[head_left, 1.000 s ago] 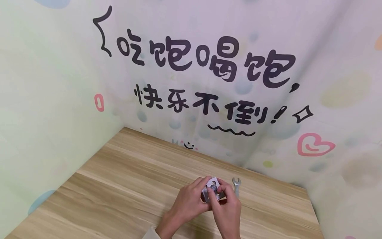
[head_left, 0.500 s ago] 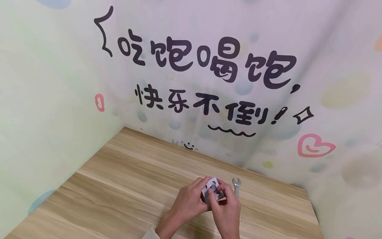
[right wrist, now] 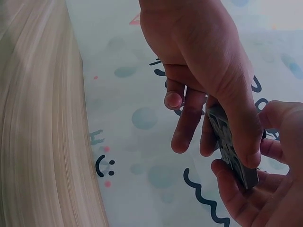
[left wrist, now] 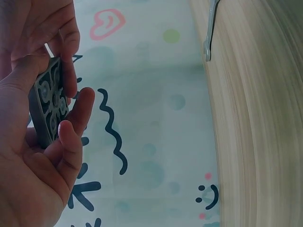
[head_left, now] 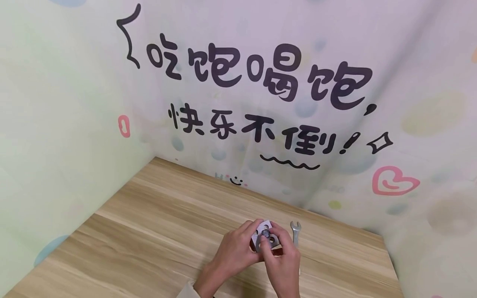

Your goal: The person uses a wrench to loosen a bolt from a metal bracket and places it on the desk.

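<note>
A small square grey metal block point(head_left: 266, 224) with round holes is held between both hands above the table. A dark round piece point(head_left: 265, 233) sits at the middle of its upper face. My left hand point(head_left: 234, 248) grips the block by its edges from the left. My right hand point(head_left: 282, 254) has its thumb against the round piece, and its fingers are along the block's far right side. In the left wrist view the other face of the block point(left wrist: 49, 104) shows a ribbed, ringed pattern. The right wrist view shows the block's thin side point(right wrist: 244, 172) below the right thumb.
An open-ended wrench point(head_left: 296, 231) lies on the wood-grain table point(head_left: 149, 231) just beyond the right hand, its lower part hidden behind that hand. A printed cloth wall point(head_left: 231, 25) with black lettering rises along the table's back and sides.
The right thumb and fingers have shifted slightly on the round piece, and a hole at the block's lower right now shows. The left hand keeps its hold; the wrench has not moved.
</note>
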Motion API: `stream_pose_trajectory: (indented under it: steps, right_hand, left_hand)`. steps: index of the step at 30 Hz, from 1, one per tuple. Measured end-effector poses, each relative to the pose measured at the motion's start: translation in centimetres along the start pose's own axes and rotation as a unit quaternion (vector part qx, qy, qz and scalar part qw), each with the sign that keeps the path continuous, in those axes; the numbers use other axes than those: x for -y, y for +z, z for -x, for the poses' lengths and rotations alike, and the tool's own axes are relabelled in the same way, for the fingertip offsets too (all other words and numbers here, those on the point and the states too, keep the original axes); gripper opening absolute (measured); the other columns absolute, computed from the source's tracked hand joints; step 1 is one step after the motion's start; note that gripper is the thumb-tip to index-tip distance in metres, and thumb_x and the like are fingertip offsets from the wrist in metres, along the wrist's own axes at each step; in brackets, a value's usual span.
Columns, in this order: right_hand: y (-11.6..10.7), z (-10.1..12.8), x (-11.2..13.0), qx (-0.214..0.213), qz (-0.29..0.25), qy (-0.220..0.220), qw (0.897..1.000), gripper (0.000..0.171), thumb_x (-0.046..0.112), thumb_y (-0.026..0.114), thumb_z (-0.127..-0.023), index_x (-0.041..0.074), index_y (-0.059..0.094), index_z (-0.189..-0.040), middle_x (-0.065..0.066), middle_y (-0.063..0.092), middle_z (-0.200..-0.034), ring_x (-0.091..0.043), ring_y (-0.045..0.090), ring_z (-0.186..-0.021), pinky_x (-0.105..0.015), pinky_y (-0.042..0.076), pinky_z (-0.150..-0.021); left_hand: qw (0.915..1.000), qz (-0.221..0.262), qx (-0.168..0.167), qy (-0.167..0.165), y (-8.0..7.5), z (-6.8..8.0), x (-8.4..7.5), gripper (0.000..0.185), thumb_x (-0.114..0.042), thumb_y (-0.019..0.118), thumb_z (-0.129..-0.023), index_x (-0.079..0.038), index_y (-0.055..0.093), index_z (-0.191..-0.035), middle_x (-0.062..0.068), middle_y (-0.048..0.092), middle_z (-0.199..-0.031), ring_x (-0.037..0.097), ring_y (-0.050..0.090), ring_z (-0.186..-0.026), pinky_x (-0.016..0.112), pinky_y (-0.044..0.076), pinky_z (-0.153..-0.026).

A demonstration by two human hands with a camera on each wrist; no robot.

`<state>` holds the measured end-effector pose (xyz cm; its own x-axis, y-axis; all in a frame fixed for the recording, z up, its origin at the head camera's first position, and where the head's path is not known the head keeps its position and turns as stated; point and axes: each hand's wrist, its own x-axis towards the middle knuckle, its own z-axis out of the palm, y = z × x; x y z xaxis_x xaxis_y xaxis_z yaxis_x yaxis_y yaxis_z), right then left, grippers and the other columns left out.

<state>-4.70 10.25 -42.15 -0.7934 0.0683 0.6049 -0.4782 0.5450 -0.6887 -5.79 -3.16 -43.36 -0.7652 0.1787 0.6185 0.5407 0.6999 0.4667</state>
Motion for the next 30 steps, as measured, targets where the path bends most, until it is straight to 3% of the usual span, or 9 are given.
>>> stream_pose_trajectory:
  steps: [7, 22, 30]
  right_hand:
    - [-0.18, 0.03, -0.07, 0.004, -0.006, -0.021, 1.000, 0.025, -0.003, 0.074, -0.079, 0.006, 0.072, -0.103, -0.009, 0.070, -0.117, -0.009, 0.066, -0.089, -0.017, 0.049, -0.053]
    - [-0.55, -0.17, 0.13, 0.029, -0.006, 0.027, 0.999, 0.031, 0.007, 0.080, -0.080, 0.011, 0.072, -0.109, -0.005, 0.069, -0.119, -0.009, 0.065, -0.090, -0.023, 0.051, -0.054]
    - [-0.53, -0.42, 0.28, 0.013, -0.003, 0.042, 0.999, 0.030, 0.008, 0.084, -0.075, 0.010, 0.068, -0.101, -0.006, 0.072, -0.115, -0.005, 0.064, -0.078, -0.021, 0.051, -0.054]
  left_hand:
    - [1.0000, 0.003, 0.003, -0.001, -0.01, 0.00, -0.08, 0.072, -0.037, 0.087, -0.066, -0.013, 0.060, -0.128, -0.003, 0.068, -0.106, 0.008, 0.063, -0.076, 0.020, 0.049, -0.062]
    - [0.9999, 0.005, 0.010, -0.008, 0.04, -0.06, -0.19, 0.071, -0.037, 0.087, -0.067, -0.013, 0.060, -0.128, -0.003, 0.068, -0.106, 0.007, 0.063, -0.078, 0.021, 0.049, -0.063]
    - [0.9999, 0.004, 0.013, -0.006, 0.10, -0.17, -0.34, 0.069, -0.035, 0.086, -0.068, -0.014, 0.060, -0.127, -0.003, 0.068, -0.107, 0.009, 0.064, -0.080, 0.021, 0.050, -0.064]
